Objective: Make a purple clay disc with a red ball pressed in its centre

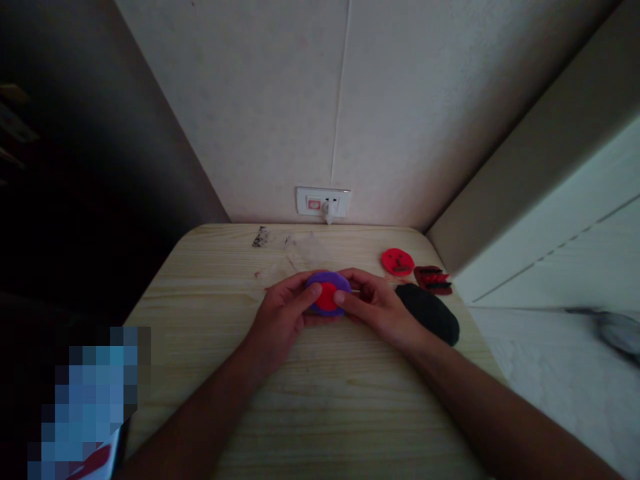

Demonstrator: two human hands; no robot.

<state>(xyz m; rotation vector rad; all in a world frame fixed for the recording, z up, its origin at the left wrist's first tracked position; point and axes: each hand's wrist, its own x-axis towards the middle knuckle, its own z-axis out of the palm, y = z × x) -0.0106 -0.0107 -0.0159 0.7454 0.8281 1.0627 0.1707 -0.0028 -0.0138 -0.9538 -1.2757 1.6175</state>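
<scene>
Between both hands is a flat purple clay disc (323,277) with a smaller red clay disc (327,297) on its face. My left hand (285,307) grips its left side, the thumb pressing on the red disc's edge. From the right, my right hand (375,303) holds the other side, its thumb also on the red. The fingers behind the disc are mostly hidden. Beyond my right hand lie a red clay disc with a face-like pattern (397,261) and a brown piece with red and black strips (434,280). A black clay slab (430,313) lies beside my right wrist.
The wooden table (320,400) meets the wall at its far edge. A wall socket (323,202) with a white plug sits just above it. Thin clear plastic film (305,248) and a black-specked scrap (261,237) lie at the back. A pixelated blue area (95,393) covers the lower left.
</scene>
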